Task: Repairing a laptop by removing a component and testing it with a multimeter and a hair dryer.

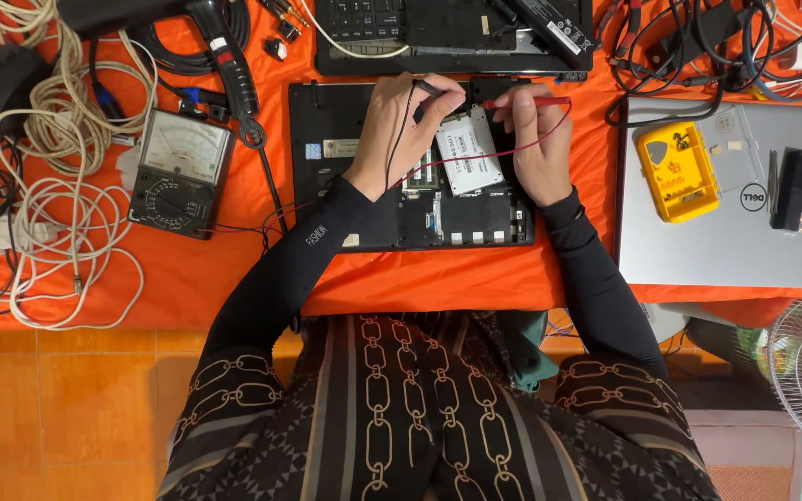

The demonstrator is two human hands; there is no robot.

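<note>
— How far along does it look from where you stand?

— The opened laptop base (pixel 327 186) lies bottom-up on the orange cloth (pixel 234 278), cover off, boards bare; the silver drive (pixel 468 150) lies loose on top, tilted; I judge the probing underway, reassembly all left.

— And the hands?

— Left hand (pixel 401 121) is pinched on the black probe (pixel 431 88), tip at the drive's far left corner; right hand (pixel 536 139) is pinched on the red probe (pixel 531 103), just beside the drive's right edge; the drive sits between both grips.

— The meter?

— The analog multimeter (pixel 178 172) rests well apart, to the left; leads trail back toward it.
</note>
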